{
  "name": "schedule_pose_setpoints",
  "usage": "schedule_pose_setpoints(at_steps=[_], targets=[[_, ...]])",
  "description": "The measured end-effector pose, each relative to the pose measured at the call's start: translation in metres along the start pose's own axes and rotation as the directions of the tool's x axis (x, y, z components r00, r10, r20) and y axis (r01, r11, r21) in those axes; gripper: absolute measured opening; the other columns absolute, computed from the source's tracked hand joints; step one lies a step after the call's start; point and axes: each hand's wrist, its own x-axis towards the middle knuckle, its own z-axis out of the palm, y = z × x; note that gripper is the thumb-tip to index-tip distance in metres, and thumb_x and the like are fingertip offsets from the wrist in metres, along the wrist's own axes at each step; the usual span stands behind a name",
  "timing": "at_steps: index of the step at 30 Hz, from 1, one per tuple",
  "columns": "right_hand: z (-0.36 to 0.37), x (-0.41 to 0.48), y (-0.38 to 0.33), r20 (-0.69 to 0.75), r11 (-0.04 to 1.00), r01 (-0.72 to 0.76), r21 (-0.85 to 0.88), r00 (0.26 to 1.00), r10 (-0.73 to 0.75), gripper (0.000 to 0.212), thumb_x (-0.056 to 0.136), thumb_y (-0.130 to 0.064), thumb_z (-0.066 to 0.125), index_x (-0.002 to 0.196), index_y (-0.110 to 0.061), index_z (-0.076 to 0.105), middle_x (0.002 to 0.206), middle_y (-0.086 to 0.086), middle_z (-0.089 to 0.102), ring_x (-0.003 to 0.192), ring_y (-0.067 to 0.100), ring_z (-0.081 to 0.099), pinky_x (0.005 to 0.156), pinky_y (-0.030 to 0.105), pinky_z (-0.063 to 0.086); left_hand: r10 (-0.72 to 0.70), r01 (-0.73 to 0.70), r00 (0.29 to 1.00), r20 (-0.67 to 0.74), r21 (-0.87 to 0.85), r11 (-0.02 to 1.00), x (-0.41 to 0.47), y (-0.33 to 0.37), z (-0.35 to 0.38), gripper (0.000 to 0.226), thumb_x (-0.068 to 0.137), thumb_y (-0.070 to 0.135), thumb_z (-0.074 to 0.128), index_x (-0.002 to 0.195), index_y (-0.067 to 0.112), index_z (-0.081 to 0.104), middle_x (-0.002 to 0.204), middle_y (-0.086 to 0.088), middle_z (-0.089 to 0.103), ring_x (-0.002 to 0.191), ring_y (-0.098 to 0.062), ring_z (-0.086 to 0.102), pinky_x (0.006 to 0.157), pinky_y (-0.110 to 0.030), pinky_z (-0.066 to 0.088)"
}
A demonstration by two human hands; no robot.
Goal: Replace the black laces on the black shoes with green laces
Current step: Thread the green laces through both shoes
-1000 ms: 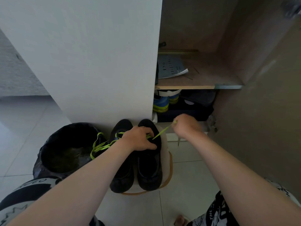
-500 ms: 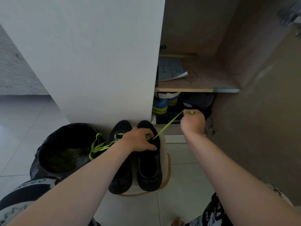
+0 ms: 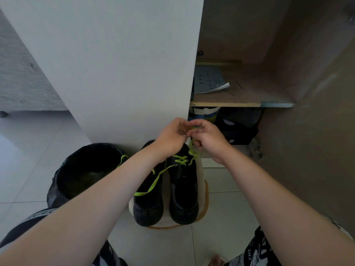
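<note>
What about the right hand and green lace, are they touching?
Touching. The head view shows the green lace running up from the shoe into the curled fingers of the right hand.

my forearms (image 3: 99, 204) are bare from the lower edge of view up to my left hand (image 3: 169, 140) and my right hand (image 3: 210, 141). the left leg cloth (image 3: 17, 230) is black, crossed by a pale band (image 3: 38, 215) of dark block letters, cut off and unreadable. the right leg cloth (image 3: 255, 250) is black too, printed with white patterns and lettering where i make out "the". a bare toe (image 3: 217, 261) shows at the bottom edge.
</note>
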Motion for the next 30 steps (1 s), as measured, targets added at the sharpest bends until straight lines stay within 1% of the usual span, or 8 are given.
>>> schedule_pose_setpoints(at_steps=[3, 6, 13, 18, 20, 23, 26, 30], targets=[[-0.001, 0.001, -0.008, 0.031, 0.983, 0.017, 0.181, 0.999, -0.023, 0.038, 0.091, 0.016, 0.046, 0.113, -0.013, 0.057, 0.082, 0.003, 0.060, 0.053, 0.011, 0.043, 0.045, 0.022, 0.029, -0.073, 0.094, 0.990, 0.120, -0.180, 0.979, -0.007, 0.011, -0.003, 0.048, 0.087, -0.001, 0.063, 0.124, 0.024, 0.044, 0.108, -0.010, 0.069, 0.080, -0.011, 0.069, 0.066, -0.023, 0.054], [-0.007, 0.000, -0.016, 0.045, 0.977, 0.062, 0.205, 0.996, -0.073, 0.035, 0.091, 0.018, 0.048, 0.107, -0.010, 0.062, 0.081, 0.002, 0.058, 0.052, 0.009, 0.041, 0.041, 0.018, 0.028, -0.075, 0.041, 0.987, 0.139, 0.231, 0.972, -0.005, 0.015, -0.012, 0.017, 0.092, 0.020, 0.065, 0.108, 0.018, 0.064, 0.078, -0.004, 0.072, 0.047, 0.001, 0.052, 0.053, -0.020, 0.040], [-0.030, 0.004, -0.005, 0.075, 0.791, 0.164, -0.589, 0.986, -0.149, 0.017, 0.089, -0.014, 0.074, 0.094, -0.029, 0.078, 0.088, -0.015, 0.074, 0.087, 0.000, 0.068, 0.085, 0.025, 0.054, -0.066, -0.013, 0.985, 0.159, 0.452, 0.892, -0.008, 0.024, -0.049, 0.030, 0.100, 0.033, 0.051, 0.079, 0.020, 0.069, 0.067, 0.008, 0.054, 0.061, -0.006, 0.046, 0.059, -0.024, 0.034], [-0.027, 0.001, -0.001, 0.116, 0.543, 0.128, -0.830, 0.992, -0.056, 0.023, 0.088, -0.017, 0.065, 0.102, -0.029, 0.078, 0.096, -0.014, 0.070, 0.101, 0.011, 0.065, 0.089, 0.028, 0.052, -0.094, -0.021, 0.973, 0.212, 0.483, 0.875, -0.010, 0.015, -0.054, 0.033, 0.102, 0.033, 0.049, 0.074, 0.020, 0.064, 0.055, 0.009, 0.049, 0.049, -0.009, 0.043, 0.056, -0.024, 0.037], [-0.013, -0.003, 0.000, 0.209, 0.647, 0.190, -0.738, 0.977, -0.048, 0.038, 0.085, -0.011, 0.064, 0.120, -0.025, 0.071, 0.112, -0.008, 0.067, 0.112, 0.012, 0.060, 0.099, 0.031, 0.049, -0.096, -0.023, 0.967, 0.235, 0.459, 0.888, -0.011, 0.011, -0.042, 0.036, 0.100, 0.039, 0.052, 0.075, 0.017, 0.067, 0.049, 0.007, 0.055, 0.042, -0.011, 0.047, 0.055, -0.022, 0.041], [0.006, -0.011, -0.004, 0.365, 0.933, 0.122, -0.338, 0.931, 0.011, 0.033, 0.086, 0.013, 0.051, 0.109, -0.006, 0.066, 0.082, 0.006, 0.067, 0.074, 0.014, 0.064, 0.074, 0.035, 0.054, -0.087, -0.002, 0.981, 0.172, 0.460, 0.888, -0.009, 0.008, -0.029, 0.045, 0.097, 0.047, 0.054, 0.067, 0.016, 0.067, 0.051, 0.004, 0.065, 0.039, -0.012, 0.055, 0.057, -0.021, 0.044], [0.007, -0.012, -0.009, 0.316, 0.902, 0.061, -0.428, 0.945, 0.086, 0.018, 0.094, 0.000, 0.049, 0.086, -0.007, 0.065, 0.043, -0.014, 0.049, 0.039, 0.001, 0.044, 0.048, 0.019, 0.035, -0.109, 0.047, 0.989, 0.099, 0.495, 0.867, -0.009, 0.008, -0.028, 0.051, 0.096, 0.055, 0.051, 0.067, 0.016, 0.064, 0.051, 0.004, 0.065, 0.041, -0.011, 0.057, 0.058, -0.021, 0.045], [-0.002, -0.006, 0.000, 0.216, 0.820, 0.002, -0.573, 0.965, 0.148, 0.042, 0.103, -0.032, 0.048, 0.064, -0.016, 0.051, 0.045, -0.010, 0.038, 0.041, 0.009, 0.033, 0.040, 0.020, 0.025, -0.274, 0.178, 0.951, 0.147, 0.463, 0.868, -0.012, -0.005, -0.022, 0.049, 0.103, 0.044, 0.039, 0.079, 0.012, 0.067, 0.062, 0.000, 0.070, 0.044, -0.016, 0.058, 0.046, -0.020, 0.039]])
